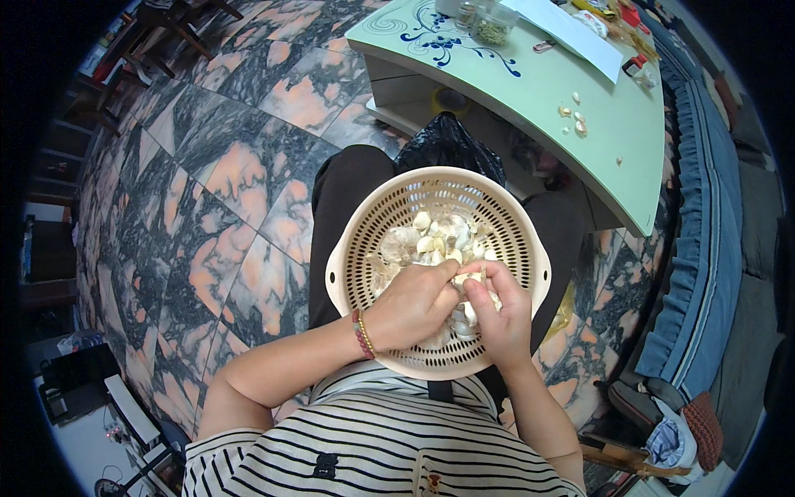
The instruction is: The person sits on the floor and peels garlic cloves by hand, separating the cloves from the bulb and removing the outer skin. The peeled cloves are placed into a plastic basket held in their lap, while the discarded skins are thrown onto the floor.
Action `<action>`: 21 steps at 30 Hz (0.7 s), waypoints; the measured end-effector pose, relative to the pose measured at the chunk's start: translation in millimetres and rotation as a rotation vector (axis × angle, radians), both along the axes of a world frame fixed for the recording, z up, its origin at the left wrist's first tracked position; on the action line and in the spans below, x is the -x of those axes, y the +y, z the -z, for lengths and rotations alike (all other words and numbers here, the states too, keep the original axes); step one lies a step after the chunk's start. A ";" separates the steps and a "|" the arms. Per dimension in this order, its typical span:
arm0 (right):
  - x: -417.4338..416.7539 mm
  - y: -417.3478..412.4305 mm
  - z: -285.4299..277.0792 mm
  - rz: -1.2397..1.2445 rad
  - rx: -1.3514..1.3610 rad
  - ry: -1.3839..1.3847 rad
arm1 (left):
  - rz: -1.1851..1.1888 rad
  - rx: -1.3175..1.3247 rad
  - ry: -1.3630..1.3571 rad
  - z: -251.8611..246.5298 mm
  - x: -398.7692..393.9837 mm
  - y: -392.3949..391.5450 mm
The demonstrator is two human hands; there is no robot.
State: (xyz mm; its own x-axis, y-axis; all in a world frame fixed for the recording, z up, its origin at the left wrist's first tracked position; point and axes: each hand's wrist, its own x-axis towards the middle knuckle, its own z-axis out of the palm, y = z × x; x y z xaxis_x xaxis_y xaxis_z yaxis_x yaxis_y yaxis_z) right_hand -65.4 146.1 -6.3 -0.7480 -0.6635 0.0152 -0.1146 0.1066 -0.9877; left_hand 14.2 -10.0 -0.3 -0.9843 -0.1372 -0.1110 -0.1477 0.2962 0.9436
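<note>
A beige plastic colander [539,242] with slotted walls and two side handles rests on my lap. Inside lie whole garlic bulbs [399,243], papery skins and several pale peeled cloves [426,244]. Over the right part of the colander, my left hand [410,304] and my right hand [504,314] meet at a garlic clove [470,279], pinched between the fingertips of both. My fingers partly cover the clove. More garlic [463,326] shows below, between the hands.
A black plastic bag [453,146] is beyond the colander, between my knees. To the front right stands a pale green table [596,174] with loose garlic pieces [579,126], a clear container of dried herbs [492,31] and white paper [571,40]. A blue-covered sofa [695,248] lies right.
</note>
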 end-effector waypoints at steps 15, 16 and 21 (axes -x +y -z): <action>11.8 5.9 -4.0 -0.060 0.382 -1.057 | 0.111 -0.475 -0.177 -11.3 8.8 -9.9; 12.6 6.6 -6.3 -0.042 0.361 -1.037 | 0.103 -0.478 -0.272 -11.0 9.9 -10.8; 27.2 6.3 -17.2 0.119 -0.043 -0.319 | -0.034 -0.332 -0.075 -12.8 41.0 -48.4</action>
